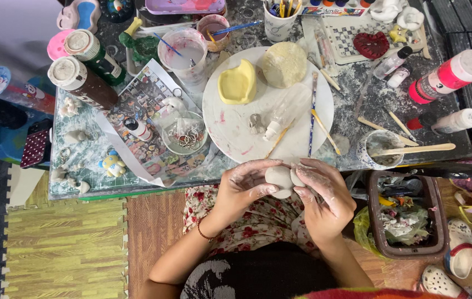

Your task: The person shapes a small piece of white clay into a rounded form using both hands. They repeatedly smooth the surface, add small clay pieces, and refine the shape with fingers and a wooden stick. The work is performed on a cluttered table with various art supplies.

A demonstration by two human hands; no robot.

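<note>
Both hands (286,185) cup a grey clay lump (280,180) near the round white board (222,119).

the lump of clay (280,180) looks matt and smooth, pale grey, and both the left hand (245,185) and right hand (324,194) are dusted with chalky residue. round white board (230,130) is glossy with smears, stir stick (419,148) is bare wood, yellow mould (237,83) looks soft and rubbery.

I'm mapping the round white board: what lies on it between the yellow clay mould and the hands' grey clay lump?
In the head view, between the yellow clay mould and grey clay lump lie a small metal piece and a small clear bottle.
</note>
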